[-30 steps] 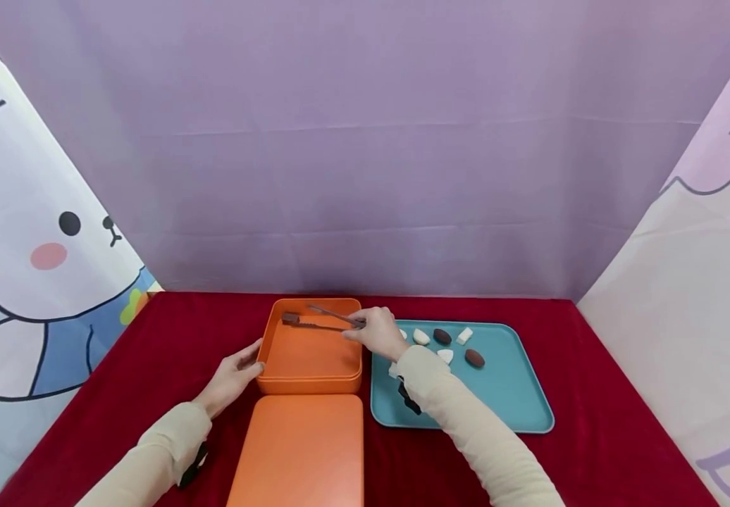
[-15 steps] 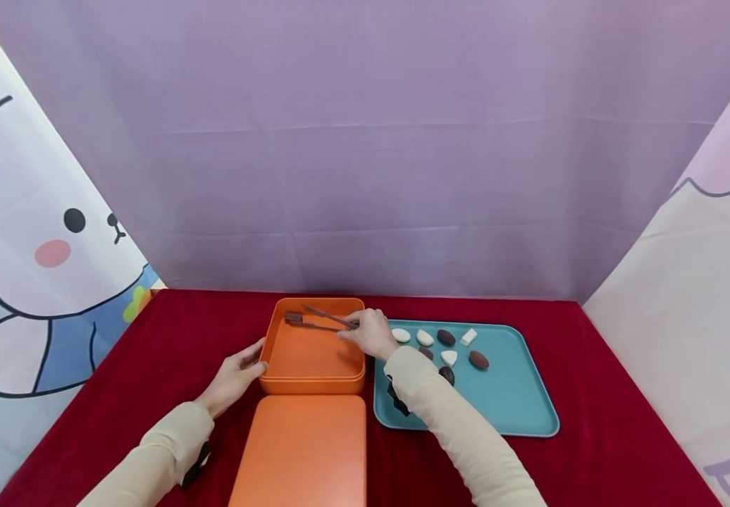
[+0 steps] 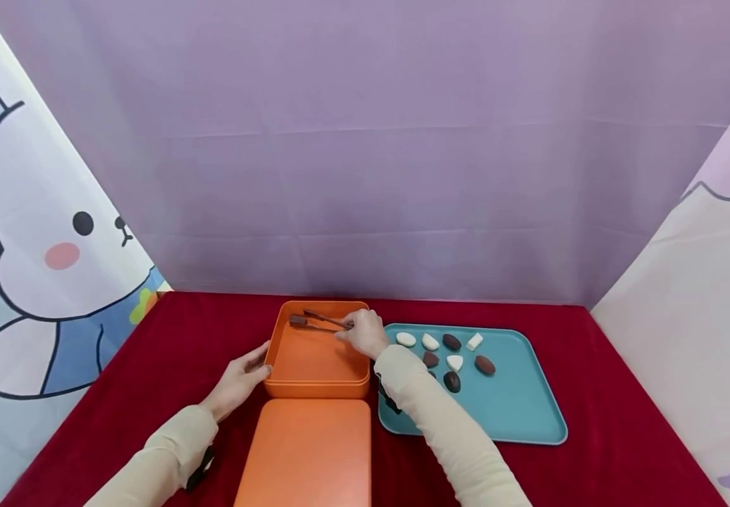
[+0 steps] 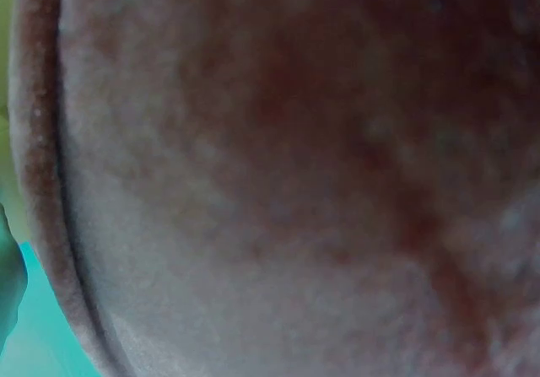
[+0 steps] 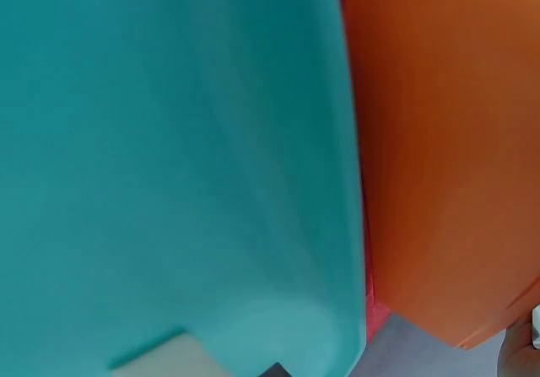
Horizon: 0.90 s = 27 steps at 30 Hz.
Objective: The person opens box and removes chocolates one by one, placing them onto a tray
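My right hand (image 3: 365,332) grips brown tongs (image 3: 325,317) over the inside of an orange box (image 3: 314,359). The tongs' two arms stand apart. A small dark brown square piece (image 3: 298,321) shows at the nearer arm's far end; whether it is loose or part of the tongs, I cannot tell. My left hand (image 3: 238,382) touches the box's left wall with fingers extended. A teal tray (image 3: 517,401) on the right bears several white pieces (image 3: 406,339) and several brown ones (image 3: 485,365). The left wrist view holds only a blurred close surface.
An orange lid (image 3: 308,451) lies flat before the box. Red cloth (image 3: 606,394) covers the table. A lilac curtain (image 3: 371,176) hangs behind it. In the right wrist view, the tray edge (image 5: 342,141) stands beside the box's side (image 5: 456,141).
My right hand has shifted slightly left relative to the box, and the tongs' far arm has come nearer the dark square piece. The left hand keeps its place. The view has drifted a little.
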Available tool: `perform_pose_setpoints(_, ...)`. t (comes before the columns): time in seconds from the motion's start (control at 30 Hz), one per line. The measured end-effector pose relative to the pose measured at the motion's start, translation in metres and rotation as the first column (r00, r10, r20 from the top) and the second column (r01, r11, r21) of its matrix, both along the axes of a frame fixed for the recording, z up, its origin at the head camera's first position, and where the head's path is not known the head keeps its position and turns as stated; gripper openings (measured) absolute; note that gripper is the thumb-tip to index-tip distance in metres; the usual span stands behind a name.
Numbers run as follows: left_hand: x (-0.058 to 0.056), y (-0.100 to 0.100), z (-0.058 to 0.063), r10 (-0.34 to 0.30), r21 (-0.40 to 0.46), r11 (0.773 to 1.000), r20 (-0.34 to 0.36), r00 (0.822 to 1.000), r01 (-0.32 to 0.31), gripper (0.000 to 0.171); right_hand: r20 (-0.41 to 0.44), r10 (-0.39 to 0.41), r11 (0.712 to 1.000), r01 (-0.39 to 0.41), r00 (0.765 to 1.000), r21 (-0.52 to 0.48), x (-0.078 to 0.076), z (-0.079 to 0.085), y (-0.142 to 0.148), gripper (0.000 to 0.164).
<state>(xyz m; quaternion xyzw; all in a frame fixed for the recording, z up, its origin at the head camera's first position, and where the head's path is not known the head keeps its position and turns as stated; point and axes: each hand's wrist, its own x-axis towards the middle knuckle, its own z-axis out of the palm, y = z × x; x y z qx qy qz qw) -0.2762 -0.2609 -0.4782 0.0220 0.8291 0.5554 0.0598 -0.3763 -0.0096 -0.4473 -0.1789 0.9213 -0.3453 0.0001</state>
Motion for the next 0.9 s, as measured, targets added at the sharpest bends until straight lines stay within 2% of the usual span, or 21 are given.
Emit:
perform_pose_setpoints(0.3,0.0005,-0.0005,-0.0012,-0.003,-0.010,1.000,0.004,1.000,0.003,0.060,0.002,-0.002,0.999,0.002,1.000,0.045,-0.0023,-0.0009,-0.0062,0.026)
perform_pose_setpoints(0.6,0.0003,0.0018,-0.0018,-0.005,-0.008,1.000,0.007,1.000,0.005,0.059,-0.014,-0.002,0.999,0.002,1.000,0.038,-0.0042,-0.0070,-0.0051,0.018)
perform_pose_setpoints(0.9,0.0004,0.0019,0.0005,0.009,-0.006,1.000,0.011,1.000,-0.009,0.059,-0.073,0.006,0.999,-0.003,0.997,0.044,-0.0032,-0.0072,-0.0056,0.012)
